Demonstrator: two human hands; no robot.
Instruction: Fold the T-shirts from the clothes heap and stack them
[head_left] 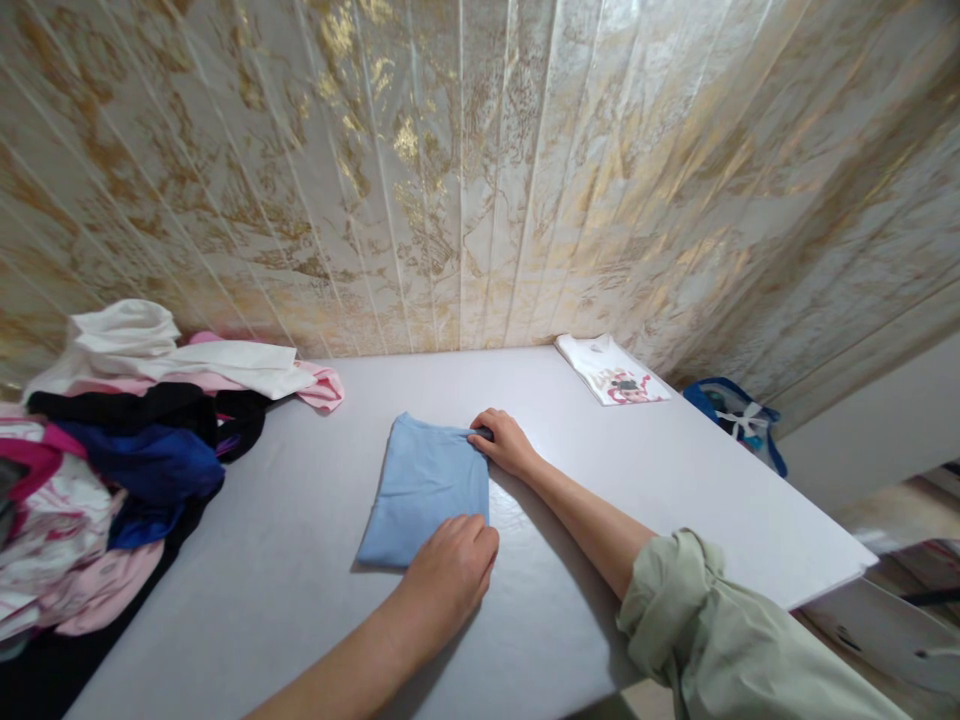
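A light blue shirt (427, 480), folded into a near rectangle, lies flat in the middle of the white table (300, 600). Its far right corner is pinched in my right hand (506, 440), fingers closed on the cloth. Something small and dark shows between that thumb and the fingers; I cannot make out what it is. My left hand (457, 560) is closed at the near right corner of the shirt, its back toward me and its fingertips partly hidden.
Along the left side is a heap of loose clothes (150, 460) in white, pink, black and blue. A folded white printed T-shirt (611, 370) lies at the far right corner. Beyond the right edge sits a blue-rimmed clear bag (739, 420). A patterned curtain (465, 180) hangs behind the table.
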